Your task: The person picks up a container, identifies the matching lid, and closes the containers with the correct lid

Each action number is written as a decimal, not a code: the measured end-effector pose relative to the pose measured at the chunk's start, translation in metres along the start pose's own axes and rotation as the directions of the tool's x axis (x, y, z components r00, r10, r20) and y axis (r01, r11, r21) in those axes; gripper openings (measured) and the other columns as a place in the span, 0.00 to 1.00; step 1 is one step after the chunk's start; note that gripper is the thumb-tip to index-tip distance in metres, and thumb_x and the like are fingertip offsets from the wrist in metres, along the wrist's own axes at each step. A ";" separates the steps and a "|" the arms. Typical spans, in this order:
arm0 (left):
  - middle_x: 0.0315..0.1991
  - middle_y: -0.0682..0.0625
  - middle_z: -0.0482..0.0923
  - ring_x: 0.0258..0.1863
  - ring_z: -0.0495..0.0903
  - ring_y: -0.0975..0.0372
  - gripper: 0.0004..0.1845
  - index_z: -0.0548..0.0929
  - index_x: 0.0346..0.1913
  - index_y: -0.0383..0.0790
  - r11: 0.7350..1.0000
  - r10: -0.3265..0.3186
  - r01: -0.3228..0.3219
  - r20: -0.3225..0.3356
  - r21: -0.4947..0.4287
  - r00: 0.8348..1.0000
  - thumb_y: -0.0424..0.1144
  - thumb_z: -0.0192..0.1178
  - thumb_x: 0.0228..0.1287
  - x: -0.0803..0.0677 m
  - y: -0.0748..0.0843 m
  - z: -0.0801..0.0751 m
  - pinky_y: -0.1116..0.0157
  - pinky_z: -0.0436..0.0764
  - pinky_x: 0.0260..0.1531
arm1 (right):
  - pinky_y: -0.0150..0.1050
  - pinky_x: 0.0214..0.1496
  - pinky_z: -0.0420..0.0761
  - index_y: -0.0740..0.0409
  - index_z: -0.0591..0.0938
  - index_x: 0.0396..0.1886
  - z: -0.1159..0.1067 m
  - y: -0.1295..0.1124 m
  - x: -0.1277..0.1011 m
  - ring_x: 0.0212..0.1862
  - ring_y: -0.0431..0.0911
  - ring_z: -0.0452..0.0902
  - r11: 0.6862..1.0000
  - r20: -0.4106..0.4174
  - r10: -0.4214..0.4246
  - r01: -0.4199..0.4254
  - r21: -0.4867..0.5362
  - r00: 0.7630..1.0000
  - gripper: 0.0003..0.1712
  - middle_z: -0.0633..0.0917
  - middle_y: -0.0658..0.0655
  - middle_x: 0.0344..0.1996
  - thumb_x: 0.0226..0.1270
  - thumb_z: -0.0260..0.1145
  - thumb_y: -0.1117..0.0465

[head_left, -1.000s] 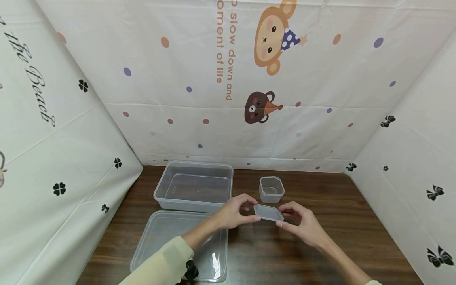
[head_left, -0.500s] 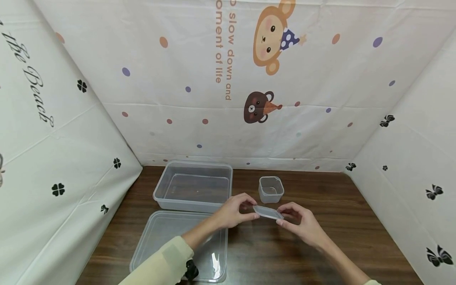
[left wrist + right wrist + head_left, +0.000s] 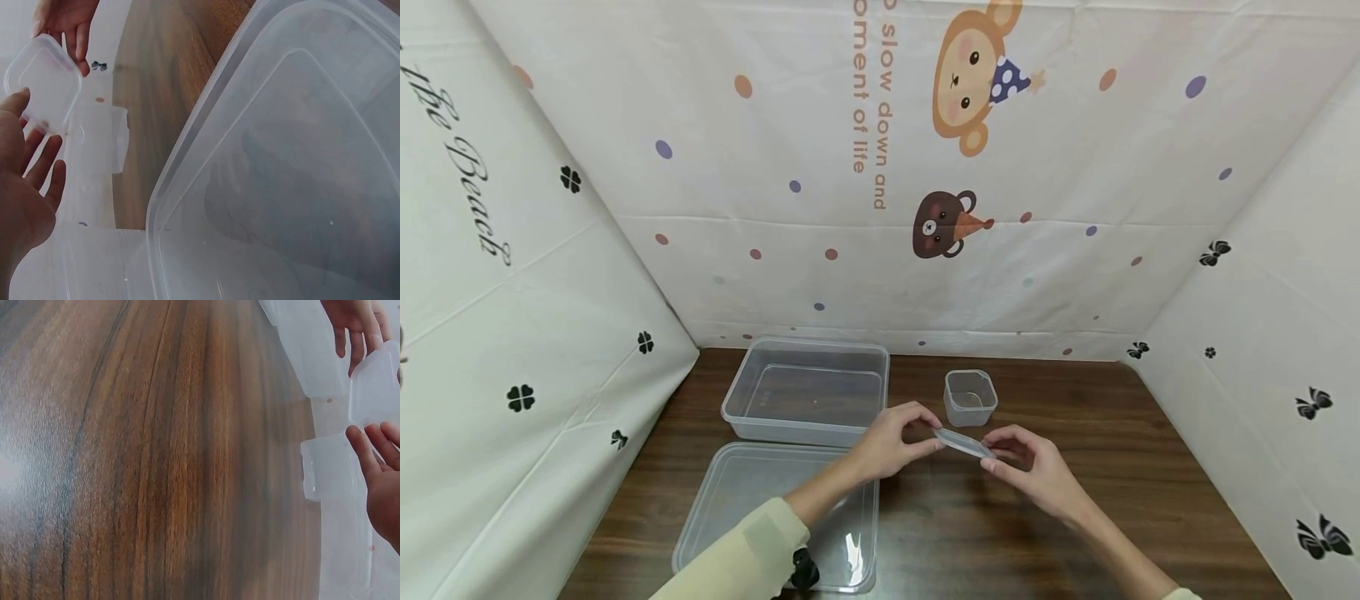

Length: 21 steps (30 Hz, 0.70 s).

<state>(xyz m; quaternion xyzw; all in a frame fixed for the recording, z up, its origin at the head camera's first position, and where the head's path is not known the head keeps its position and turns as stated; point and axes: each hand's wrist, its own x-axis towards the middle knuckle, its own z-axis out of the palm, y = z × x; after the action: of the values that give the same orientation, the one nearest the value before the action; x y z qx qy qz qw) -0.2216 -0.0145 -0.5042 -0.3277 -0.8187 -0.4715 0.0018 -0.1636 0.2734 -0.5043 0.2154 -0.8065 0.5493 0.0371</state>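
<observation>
A small clear plastic lid [image 3: 962, 442] is held above the table, tilted so that it looks thin in the head view. My left hand [image 3: 891, 442] pinches its left end between thumb and fingers. At the opposite end my right hand [image 3: 1033, 468] pinches it the same way. In the left wrist view the lid [image 3: 47, 81] shows its broad face between both hands. Just behind it stands a small clear square container [image 3: 970, 398], uncovered and upright on the table.
At the back left stands a large clear rectangular container [image 3: 808, 392], uncovered. In front of it a large clear lid [image 3: 775, 508] lies flat, partly under my left forearm. The wooden table [image 3: 1075, 400] meets printed white cloth walls [image 3: 1045, 283] at the back and sides.
The small lid has tilted in my hands, so its face has narrowed to a thin sliver in the head view. Both hands keep nearly the same place; the containers have not moved.
</observation>
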 end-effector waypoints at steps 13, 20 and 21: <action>0.43 0.63 0.82 0.44 0.83 0.72 0.05 0.87 0.44 0.52 0.998 0.057 -0.055 -0.059 0.028 0.997 0.45 0.72 0.71 -0.002 -0.001 0.000 0.71 0.85 0.48 | 0.37 0.49 0.89 0.56 0.86 0.50 0.004 -0.008 0.002 0.48 0.52 0.89 0.999 -0.088 0.038 -0.040 -0.021 0.995 0.12 0.89 0.56 0.46 0.70 0.76 0.63; 0.42 0.61 0.82 0.42 0.83 0.72 0.04 0.87 0.43 0.50 0.999 0.034 -0.034 -0.063 0.002 0.997 0.42 0.72 0.71 -0.002 0.002 -0.001 0.72 0.85 0.46 | 0.32 0.46 0.88 0.54 0.87 0.47 0.006 -0.006 0.003 0.45 0.43 0.87 0.993 -0.157 -0.044 0.025 -0.117 0.987 0.09 0.89 0.53 0.43 0.71 0.73 0.69; 0.42 0.61 0.83 0.42 0.83 0.72 0.04 0.87 0.43 0.50 1.000 0.029 -0.029 -0.061 -0.003 0.998 0.42 0.72 0.71 -0.002 0.002 -0.001 0.72 0.85 0.46 | 0.32 0.46 0.88 0.54 0.87 0.46 0.006 -0.006 0.004 0.45 0.42 0.87 0.991 -0.166 -0.046 0.025 -0.128 0.985 0.09 0.89 0.53 0.42 0.71 0.73 0.70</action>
<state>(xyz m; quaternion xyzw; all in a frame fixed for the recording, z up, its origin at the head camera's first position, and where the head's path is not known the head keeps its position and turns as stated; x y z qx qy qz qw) -0.2193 -0.0151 -0.5028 -0.3249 -0.8125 -0.4829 0.0330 -0.1633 0.2647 -0.5003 0.1798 -0.8295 0.5129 0.1284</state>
